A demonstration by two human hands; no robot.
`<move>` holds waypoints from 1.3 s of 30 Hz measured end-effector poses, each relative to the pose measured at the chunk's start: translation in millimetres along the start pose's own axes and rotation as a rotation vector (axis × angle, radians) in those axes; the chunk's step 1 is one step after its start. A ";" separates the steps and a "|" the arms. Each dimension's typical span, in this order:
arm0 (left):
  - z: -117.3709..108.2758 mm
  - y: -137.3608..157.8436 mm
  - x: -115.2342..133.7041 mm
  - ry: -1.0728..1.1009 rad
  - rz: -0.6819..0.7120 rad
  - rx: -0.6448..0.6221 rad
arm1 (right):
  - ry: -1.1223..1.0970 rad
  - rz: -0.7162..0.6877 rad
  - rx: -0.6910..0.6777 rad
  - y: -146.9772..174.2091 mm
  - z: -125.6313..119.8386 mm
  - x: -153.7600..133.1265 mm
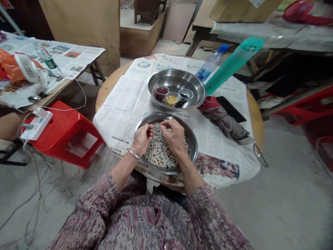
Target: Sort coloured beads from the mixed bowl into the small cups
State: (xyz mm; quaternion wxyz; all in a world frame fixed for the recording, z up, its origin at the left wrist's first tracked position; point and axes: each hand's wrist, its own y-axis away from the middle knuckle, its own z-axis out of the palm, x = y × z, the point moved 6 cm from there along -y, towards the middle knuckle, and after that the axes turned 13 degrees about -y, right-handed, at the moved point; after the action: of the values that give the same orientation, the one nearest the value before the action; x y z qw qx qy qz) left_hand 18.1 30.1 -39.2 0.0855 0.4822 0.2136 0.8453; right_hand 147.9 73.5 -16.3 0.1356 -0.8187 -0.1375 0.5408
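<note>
My left hand (142,139): fingers curled, I cannot tell if they pinch anything | mixed grains (160,151): below my hands, in the near steel basin (193,146) | my right hand (174,134): fingers bent over the grains, pinch unclear | far steel basin (192,81): just beyond

The round wooden bench (256,118) is covered with newspaper sheets (117,104). On these sheets stand a near metal basin (193,149) and, just behind it, a far metal basin (192,83). Beside them are a blue-capped bottle (210,66), a long green object (231,66), a black flat device (231,109) and a red-grey cloth bundle (223,121).
</note>
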 end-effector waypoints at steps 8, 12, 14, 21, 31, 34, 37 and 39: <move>3.8 2.0 0.2 -0.031 -0.017 -0.056 | -0.335 0.054 -0.053 -4.2 0.7 -4.6; 2.6 2.6 3.2 -0.028 0.003 -0.059 | -0.115 0.053 -0.071 -1.2 6.7 7.1; 2.2 2.6 4.6 -0.039 0.008 -0.048 | 0.033 -0.028 -0.172 1.9 15.2 5.9; 3.4 2.8 6.0 -0.055 -0.003 -0.046 | 0.353 -0.188 -0.334 9.0 29.8 -2.3; 2.4 2.4 1.7 -0.039 -0.009 -0.018 | -0.228 0.018 -0.033 -1.9 -0.6 0.8; 5.6 2.4 -0.1 -0.057 -0.029 -0.063 | -0.440 0.039 -0.126 -2.9 2.3 -2.1; 5.2 2.3 -0.6 -0.063 -0.038 -0.072 | -0.384 0.063 -0.065 -3.8 -0.3 1.8; 3.4 2.3 -0.5 -0.072 -0.039 -0.064 | -0.249 0.091 0.017 -3.7 -3.7 8.3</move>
State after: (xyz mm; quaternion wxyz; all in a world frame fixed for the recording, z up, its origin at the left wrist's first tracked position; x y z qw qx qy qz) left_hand 21.4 28.8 -37.1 0.1250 0.5052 0.1926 0.8319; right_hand 154.1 79.7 -20.6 0.0996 -0.7494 -0.1113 0.6450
